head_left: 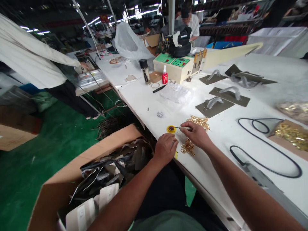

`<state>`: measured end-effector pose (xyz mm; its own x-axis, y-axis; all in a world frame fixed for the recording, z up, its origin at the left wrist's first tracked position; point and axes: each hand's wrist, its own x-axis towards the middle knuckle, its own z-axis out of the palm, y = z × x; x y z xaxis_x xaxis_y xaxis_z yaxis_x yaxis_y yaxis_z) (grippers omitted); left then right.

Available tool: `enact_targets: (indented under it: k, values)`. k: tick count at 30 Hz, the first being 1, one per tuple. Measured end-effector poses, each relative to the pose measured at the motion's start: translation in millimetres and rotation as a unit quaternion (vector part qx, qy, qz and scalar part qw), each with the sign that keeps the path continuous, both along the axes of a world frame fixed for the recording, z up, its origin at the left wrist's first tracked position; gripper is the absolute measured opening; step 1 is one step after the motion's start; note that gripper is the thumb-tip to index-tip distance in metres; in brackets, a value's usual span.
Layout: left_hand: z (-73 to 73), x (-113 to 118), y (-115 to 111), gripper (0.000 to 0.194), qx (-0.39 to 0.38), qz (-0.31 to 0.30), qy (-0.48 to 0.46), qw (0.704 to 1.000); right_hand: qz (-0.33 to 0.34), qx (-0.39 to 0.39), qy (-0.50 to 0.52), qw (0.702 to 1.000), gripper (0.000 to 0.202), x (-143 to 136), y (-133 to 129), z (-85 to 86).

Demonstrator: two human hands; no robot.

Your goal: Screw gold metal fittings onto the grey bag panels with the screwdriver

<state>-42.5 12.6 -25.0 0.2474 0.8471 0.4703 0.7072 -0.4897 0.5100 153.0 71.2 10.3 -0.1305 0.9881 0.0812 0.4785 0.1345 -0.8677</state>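
Note:
My right hand (197, 134) is closed on a slim pen-like tool (184, 128), its thin tip reaching a small round yellow container (171, 129) with dark contents. Close to the table's front edge, my left hand (166, 148) has its fingers curled together in a pinch; whatever they hold is too small to make out. Between my hands lies a small pile of gold metal fittings (188, 147). A larger heap of gold fittings (199, 122) sits just beyond my right hand.
A cardboard box (120, 138) full of dark and pale pieces stands at my left. Flat dark panels with wrapped handles (215, 106) lie on the white table (141, 96). Farther back are a red bottle (165, 77), a green-topped machine (173, 64) and a person. A black cable (269, 165) loops at right.

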Motion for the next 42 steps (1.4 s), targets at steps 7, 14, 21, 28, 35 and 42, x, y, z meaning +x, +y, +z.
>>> enact_targets:
  k: [7,14,21,28,35,42]
  values:
    - [0.4,-5.6,3.8,0.011,-0.021,0.0,0.021,1.0,0.008,0.036,-0.147,0.988,0.022,-8.2,12.9,-7.7]
    - [3.1,-8.9,12.9,0.009,-0.021,0.007,0.023,0.999,0.007,0.012,-0.159,0.987,0.021,-8.4,-1.8,2.6]
    - [4.3,-11.4,18.0,0.007,-0.035,0.011,0.031,0.999,-0.014,-0.002,-0.1,0.995,0.025,-2.7,-3.2,1.2]
    - [3.8,-10.0,17.0,0.007,-0.035,0.016,0.038,0.999,-0.014,0.017,-0.086,0.996,0.026,-2.9,5.7,-12.1]
    - [2.8,-9.3,17.7,0.007,-0.035,0.021,0.037,0.998,0.024,0.004,-0.082,0.996,0.024,1.7,6.3,-12.2]
    - [3.3,-8.8,19.1,0.006,-0.037,0.02,0.029,0.999,0.018,-0.003,-0.075,0.997,0.022,4.1,4.7,-13.0]
